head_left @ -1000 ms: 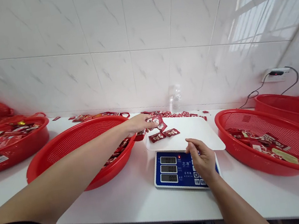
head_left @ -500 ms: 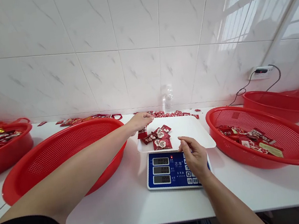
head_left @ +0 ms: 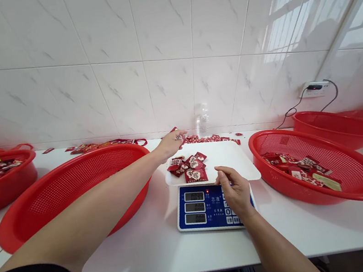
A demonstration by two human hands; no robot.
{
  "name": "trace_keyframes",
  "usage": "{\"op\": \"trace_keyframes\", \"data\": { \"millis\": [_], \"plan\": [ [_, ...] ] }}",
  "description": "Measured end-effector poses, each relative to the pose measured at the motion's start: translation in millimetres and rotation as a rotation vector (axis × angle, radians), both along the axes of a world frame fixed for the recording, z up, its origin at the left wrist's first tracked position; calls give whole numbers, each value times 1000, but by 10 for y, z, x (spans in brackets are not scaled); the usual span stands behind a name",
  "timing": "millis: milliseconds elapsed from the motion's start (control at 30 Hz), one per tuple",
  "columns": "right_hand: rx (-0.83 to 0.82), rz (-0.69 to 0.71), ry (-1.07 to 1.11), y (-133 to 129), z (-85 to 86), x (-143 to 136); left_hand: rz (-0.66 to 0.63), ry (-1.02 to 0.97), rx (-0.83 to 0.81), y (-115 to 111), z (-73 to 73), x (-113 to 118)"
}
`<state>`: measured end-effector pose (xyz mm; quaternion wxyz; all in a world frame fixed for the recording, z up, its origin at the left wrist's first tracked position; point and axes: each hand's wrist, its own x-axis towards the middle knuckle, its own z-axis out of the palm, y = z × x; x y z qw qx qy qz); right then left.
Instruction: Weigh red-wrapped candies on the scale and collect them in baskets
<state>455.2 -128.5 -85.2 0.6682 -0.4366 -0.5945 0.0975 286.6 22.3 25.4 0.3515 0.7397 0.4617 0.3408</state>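
My left hand [head_left: 171, 144] is over the back left edge of the white tray [head_left: 230, 155], its fingers closed on a small red candy packet [head_left: 178, 137]. Several more red candy packets [head_left: 195, 175] with pale printing lie in a loose group on the tray's left half. The tray sits on a blue and white weighing scale [head_left: 202, 227] with three displays and a keypad. My right hand [head_left: 236, 189] is at the tray's front edge, over the keypad, fingers curled and thumb against the index finger. What it pinches, if anything, is hidden.
A large red basket [head_left: 69, 173] stands left, partly behind my forearm. Another red basket [head_left: 352, 158] at right holds mixed packets. More red baskets stand at both far sides. Red packets [head_left: 208, 139] and a clear bottle [head_left: 202, 121] are along the wall, beneath a socket [head_left: 314, 88].
My left hand has let a packet down onto the tray's left side and moved slightly up and back, with a packet in its fingers. The scale's top reading differs. My right hand keeps its pose.
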Motion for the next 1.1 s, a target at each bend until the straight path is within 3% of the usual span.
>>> {"op": "trace_keyframes", "data": {
  "millis": [133, 267, 467, 533, 600, 700, 767, 867, 1000, 1100],
  "plan": [
    [-16, -6, 4, -4, 15, -4, -70, -54, 7, -91, 58, -34],
    [-103, -37, 37, 22, 39, -7, -181, -11, 90, -373, 167, 22],
    [-113, -88, -1, 32, 39, 8, -558, 3, 9, -938, 276, 324],
    [-88, -107, -5, 18, 23, 18, -627, 15, -5, -1046, 300, 407],
    [-48, -124, 28, 4, 12, 29, -629, 46, 5, -1057, 325, 436],
    [0, -164, 143, -10, 29, 50, -480, 151, 55, -874, 319, 350],
    [15, -191, 228, -13, 61, 64, -338, 315, 116, -666, 238, 223],
    [24, -188, 286, -14, 108, 77, -225, 610, 126, -382, -9, 25],
    [19, -174, 270, -15, 115, 77, -207, 682, 142, -243, -359, -45],
    [9, -186, 241, -10, 94, 81, -256, 658, 167, -230, -470, 61]
  ]
}}
